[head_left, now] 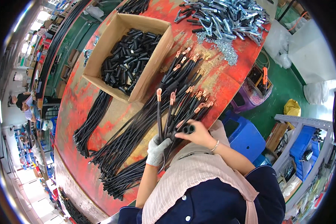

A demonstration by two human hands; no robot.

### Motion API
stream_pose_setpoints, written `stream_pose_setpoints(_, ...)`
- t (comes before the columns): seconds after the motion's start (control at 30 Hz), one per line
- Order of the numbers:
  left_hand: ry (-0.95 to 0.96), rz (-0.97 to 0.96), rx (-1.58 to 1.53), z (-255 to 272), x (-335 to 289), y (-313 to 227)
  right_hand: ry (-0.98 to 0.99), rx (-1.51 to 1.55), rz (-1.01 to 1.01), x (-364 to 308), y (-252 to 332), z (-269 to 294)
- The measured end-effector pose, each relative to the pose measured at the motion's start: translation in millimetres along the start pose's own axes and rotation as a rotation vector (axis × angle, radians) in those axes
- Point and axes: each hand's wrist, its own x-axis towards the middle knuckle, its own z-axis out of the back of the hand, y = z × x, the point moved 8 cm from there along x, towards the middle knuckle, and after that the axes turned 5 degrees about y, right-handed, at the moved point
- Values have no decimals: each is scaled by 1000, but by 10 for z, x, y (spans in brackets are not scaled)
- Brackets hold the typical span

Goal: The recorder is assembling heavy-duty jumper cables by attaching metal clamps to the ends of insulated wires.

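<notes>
Clasping black cables (159, 123) in a white knit glove, the left grip (158, 148) is closed around at least two of them, and their upper lengths stick out past its fingers toward the far side of the red, worn counter (227, 80). The cables are slim, round and dark; those in hand end in copper lugs (159, 94), pinkish orange and shiny, each with a flattened tip. Just right of it, the bare right grip (197, 135) has its fingers curled around short black tubes (189, 129), their round hollow ends showing; I cannot tell how many, nor whether it touches the cables. Beyond both grips lie more lug ends (200, 107), fanned out, with a loose bundle of cable lengths (127, 130) to the left of the left grip. Farther past that grip, a cardboard box (151, 65) holds heaped black sleeves (128, 59). Well beyond the right grip, silver spring clamps (224, 18) form a pile.
</notes>
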Motion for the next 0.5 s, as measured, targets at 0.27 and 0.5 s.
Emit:
stream_pose_setpoints(0.27, -113, -22, -18, 123, 2, 11, 57, 220, -87, 97, 52, 463)
stream_pose_setpoints(0.5, -37, -14, -24, 161, -16, 37, -266, 911, -20, 385, 317, 794)
